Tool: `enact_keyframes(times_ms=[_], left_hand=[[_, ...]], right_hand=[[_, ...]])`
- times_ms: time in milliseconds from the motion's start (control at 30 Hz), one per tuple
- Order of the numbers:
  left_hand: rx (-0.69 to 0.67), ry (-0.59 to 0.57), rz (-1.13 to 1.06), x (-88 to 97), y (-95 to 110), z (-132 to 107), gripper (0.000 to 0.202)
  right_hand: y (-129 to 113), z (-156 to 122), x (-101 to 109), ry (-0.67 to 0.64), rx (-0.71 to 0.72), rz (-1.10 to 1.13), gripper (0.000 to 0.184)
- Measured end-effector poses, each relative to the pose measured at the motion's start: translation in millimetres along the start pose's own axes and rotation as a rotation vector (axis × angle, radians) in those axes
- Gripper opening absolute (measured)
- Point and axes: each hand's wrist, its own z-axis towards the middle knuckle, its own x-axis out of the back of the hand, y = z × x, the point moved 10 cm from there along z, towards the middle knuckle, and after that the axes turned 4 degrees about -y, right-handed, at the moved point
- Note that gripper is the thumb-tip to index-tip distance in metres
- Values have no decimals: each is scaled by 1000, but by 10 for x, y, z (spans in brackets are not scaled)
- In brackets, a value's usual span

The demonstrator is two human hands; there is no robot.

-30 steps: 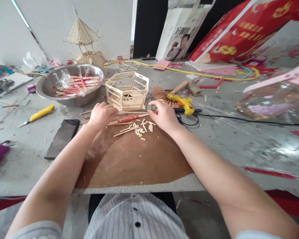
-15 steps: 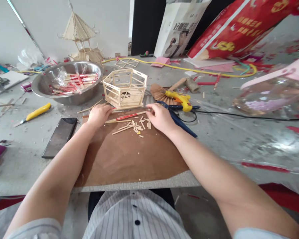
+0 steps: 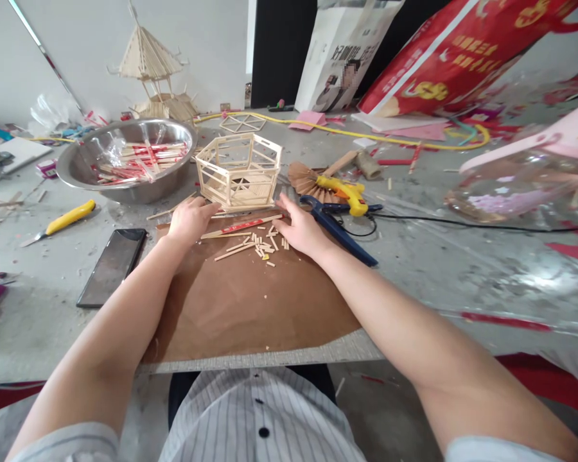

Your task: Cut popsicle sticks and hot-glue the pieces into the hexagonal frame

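Note:
A hexagonal frame of pale wooden sticks (image 3: 238,170) stands at the far edge of a brown mat (image 3: 250,301). My left hand (image 3: 189,221) rests at its lower left corner, fingers loosely bent, thumb touching the base, nothing seen in it. My right hand (image 3: 301,228) lies flat at the lower right corner, fingers stretched toward the frame. Between the hands lie a long stick in a red wrapper (image 3: 243,226) and several short cut stick pieces (image 3: 264,244).
Blue-handled cutters (image 3: 340,231) and a yellow glue gun (image 3: 341,190) lie right of my right hand. A steel bowl (image 3: 74,174) of wrapped sticks, a yellow knife (image 3: 70,218) and a phone (image 3: 112,266) are left. A clear jar (image 3: 525,186) stands right.
My right hand slid down from the frame's right corner and flattened its fingers; the blue-handled cutters now show beside it. My left hand stayed by the frame's left corner.

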Motion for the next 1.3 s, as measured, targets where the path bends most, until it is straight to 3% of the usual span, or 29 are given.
enact_keyframes(times_ms=[700, 1300], left_hand=[[17, -31, -28, -18, 47, 33, 34], [-32, 34, -26, -27, 120, 66, 33]], right_hand=[[59, -1, -85, -26, -1, 118, 71], [58, 8, -119, -46, -42, 115, 74]])
